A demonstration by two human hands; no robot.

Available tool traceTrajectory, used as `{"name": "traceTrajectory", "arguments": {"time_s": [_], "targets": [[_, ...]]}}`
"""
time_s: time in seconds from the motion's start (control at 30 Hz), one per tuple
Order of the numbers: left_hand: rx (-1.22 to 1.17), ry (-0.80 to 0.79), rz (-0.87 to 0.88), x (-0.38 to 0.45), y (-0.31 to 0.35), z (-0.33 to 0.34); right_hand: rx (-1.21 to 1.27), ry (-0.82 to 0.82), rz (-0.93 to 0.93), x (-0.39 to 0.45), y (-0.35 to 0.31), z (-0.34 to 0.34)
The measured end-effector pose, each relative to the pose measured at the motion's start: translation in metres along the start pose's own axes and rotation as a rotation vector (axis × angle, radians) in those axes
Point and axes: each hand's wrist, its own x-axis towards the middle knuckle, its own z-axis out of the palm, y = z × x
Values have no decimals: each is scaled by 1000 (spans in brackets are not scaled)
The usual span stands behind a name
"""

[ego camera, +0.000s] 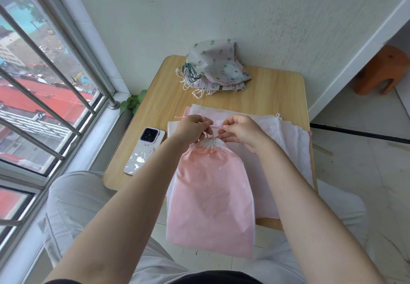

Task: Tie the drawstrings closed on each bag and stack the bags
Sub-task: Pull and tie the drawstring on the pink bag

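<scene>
- The pink drawstring bag (210, 195) lies lengthwise on the near part of the small wooden table (277, 92), its bottom hanging over the near edge above the person's lap; its mouth is gathered into tight white pleats pointing away from the person.
- The pink drawstring (215, 126) runs taut between the two hands just above the gathered mouth, with a loose end sticking out past the left hand.
- The left hand (192, 128) has its fingers curled, pinching the cord on its side.
- The right hand (243, 129) pinches the cord's other side between thumb and fingertips, the remaining fingers curled under.
- Beneath the bag, flat pink and white bags (288, 141) are spread across the table's middle and right side.
- At the far edge, against the wall, sits a stack of printed bags (217, 68), cords trailing to its left.
- A phone (145, 150) lies face down at the table's left edge, beside the barred window (44, 72).
</scene>
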Motion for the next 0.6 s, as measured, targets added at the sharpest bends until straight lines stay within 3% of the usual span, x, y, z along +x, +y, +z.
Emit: {"name": "traceTrajectory", "arguments": {"time_s": [0.1,0.27,0.37,0.6], "targets": [[64,-24,64,0,1,3,-12,-14,50,1,-1,0],[157,-68,134,-2,5,6,-217,-7,-105,-2,-9,1],[183,-35,155,1,3,6,-293,-30,-148,-3,-11,5],[220,84,94,0,3,2,-451,95,-216,-1,-11,12]]}}
